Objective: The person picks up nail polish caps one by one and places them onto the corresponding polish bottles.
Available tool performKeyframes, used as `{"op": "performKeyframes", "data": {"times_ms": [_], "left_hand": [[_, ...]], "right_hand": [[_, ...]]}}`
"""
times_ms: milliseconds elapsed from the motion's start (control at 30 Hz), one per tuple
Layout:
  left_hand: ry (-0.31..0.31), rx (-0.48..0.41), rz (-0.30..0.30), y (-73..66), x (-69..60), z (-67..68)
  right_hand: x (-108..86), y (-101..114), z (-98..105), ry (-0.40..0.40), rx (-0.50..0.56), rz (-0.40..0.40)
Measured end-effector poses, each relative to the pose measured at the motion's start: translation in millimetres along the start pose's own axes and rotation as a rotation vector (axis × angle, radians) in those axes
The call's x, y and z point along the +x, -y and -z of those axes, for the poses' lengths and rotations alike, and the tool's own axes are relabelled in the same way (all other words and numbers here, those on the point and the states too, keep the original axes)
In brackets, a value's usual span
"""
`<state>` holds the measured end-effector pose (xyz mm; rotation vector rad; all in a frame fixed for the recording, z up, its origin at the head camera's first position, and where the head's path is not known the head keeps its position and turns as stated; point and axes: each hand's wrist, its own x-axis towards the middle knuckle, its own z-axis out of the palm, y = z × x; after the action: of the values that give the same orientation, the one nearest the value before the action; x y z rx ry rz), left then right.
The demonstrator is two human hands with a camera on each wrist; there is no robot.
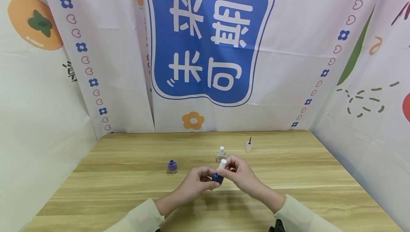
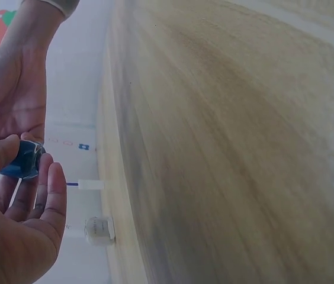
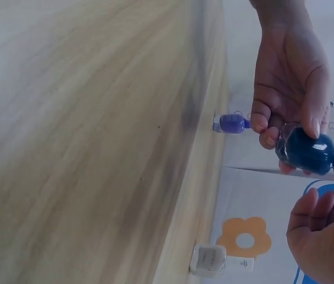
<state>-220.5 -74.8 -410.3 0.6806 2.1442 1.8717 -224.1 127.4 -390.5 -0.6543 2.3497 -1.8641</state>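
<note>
Above the table, my left hand (image 1: 198, 180) grips a small nail polish bottle of dark blue polish (image 1: 217, 178), thumb on one side and fingers on the other. The bottle is tilted, and its white cap (image 1: 222, 164) is pinched between the thumb and fingers of my right hand (image 1: 242, 175). In the right wrist view the dark blue glass (image 3: 310, 151) shows under the left thumb, with the cap on its neck side. Whether the cap is fully seated cannot be seen, as fingers cover part of the neck.
A purple polish bottle (image 1: 172, 167) without a cap stands on the wooden table (image 1: 128, 185) at left. Just beyond my hands stands a clear bottle with a white cap (image 1: 221, 154). Farther right, a white cap with its purple brush upward (image 1: 248, 145) stands. Printed cloth (image 1: 288, 82) hangs behind.
</note>
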Motion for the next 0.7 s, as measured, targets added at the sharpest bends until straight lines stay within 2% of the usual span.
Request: {"op": "performKeyframes", "data": {"times_ms": [133,400,700], "left_hand": [[0.0,-0.007,0.008,-2.4,-0.3,1.0],[-0.001,-0.007,0.018,-4.6,-0.3,3.5],[0.015,-0.012,0.013,-3.8,-0.4,3.0]], "right_hand": [[1.2,1,8,0.059,0.0,0.012],[8.1,8,26,0.253,-0.024,0.084],[10.4,11,27,0.333,-0.038,0.074]]}}
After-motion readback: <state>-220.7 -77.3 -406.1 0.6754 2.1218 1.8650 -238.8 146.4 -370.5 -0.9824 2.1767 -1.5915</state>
